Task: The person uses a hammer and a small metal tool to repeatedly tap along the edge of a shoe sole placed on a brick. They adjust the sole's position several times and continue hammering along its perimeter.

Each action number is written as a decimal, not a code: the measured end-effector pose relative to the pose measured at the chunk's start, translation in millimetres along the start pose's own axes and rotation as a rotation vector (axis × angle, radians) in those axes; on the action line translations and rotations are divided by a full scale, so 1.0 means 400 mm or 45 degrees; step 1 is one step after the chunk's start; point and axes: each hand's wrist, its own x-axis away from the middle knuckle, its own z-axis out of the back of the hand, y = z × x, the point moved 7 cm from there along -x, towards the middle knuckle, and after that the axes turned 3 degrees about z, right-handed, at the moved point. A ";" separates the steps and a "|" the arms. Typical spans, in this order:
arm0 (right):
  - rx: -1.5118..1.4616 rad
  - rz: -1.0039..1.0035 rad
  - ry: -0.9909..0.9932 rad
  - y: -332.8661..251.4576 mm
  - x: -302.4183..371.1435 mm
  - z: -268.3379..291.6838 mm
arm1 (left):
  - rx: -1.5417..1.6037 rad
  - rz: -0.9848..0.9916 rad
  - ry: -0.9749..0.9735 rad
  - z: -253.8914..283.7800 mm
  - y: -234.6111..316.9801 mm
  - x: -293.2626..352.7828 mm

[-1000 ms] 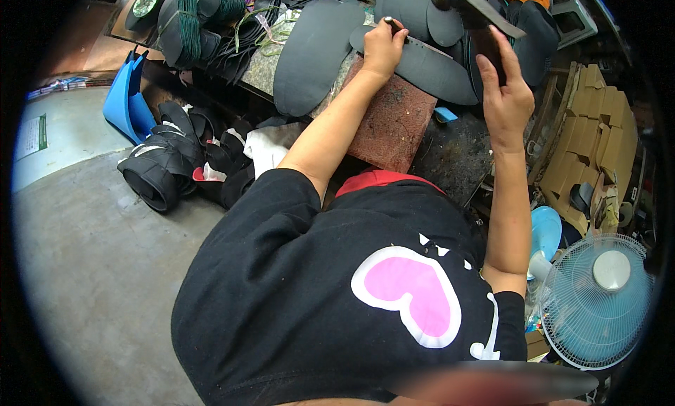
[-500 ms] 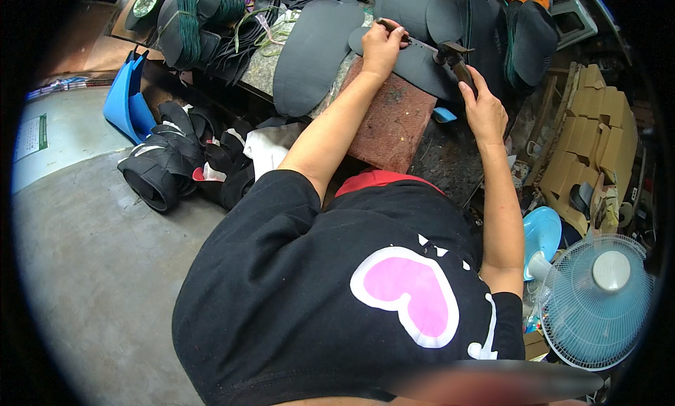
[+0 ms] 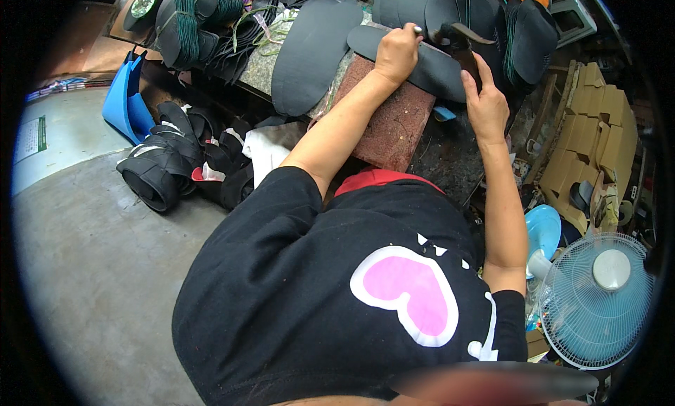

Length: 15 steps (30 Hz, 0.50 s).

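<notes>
My left hand (image 3: 398, 55) is closed, its fingers wrapped round a short metal tool that now hides almost wholly in the grip. Under it a dark grey sole-shaped piece (image 3: 437, 74) lies across a reddish-brown block (image 3: 394, 124). My right hand (image 3: 486, 105) is shut on the handle of a hammer (image 3: 463, 48), whose head is raised just right of the left fist, apart from it. To the left of the left hand, a larger dark sole-shaped sheet (image 3: 309, 58) rests flat on the bench.
Tied bundles of dark soles (image 3: 184, 29) stand at the far left, and more soles (image 3: 527, 43) at the far right. Black pieces (image 3: 165, 156) are heaped left of the bench. Flattened cardboard (image 3: 590, 138) and a blue fan (image 3: 598, 307) are on the right.
My left hand has moved slightly right and nearer and turned, covering the tool that showed before. The hammer's head has tilted up and turned in my right hand.
</notes>
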 end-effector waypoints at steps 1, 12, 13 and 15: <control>0.127 -0.060 -0.024 0.025 0.001 -0.010 | 0.061 0.085 0.007 0.000 -0.014 -0.001; 0.136 -0.063 -0.068 0.018 -0.005 0.004 | 0.622 0.482 -0.051 -0.025 -0.098 0.013; 0.120 -0.038 -0.024 0.002 -0.007 0.027 | 0.528 0.427 -0.041 -0.020 -0.089 0.010; -0.172 0.315 0.307 -0.064 -0.003 0.102 | 0.316 0.265 -0.033 -0.011 -0.058 0.006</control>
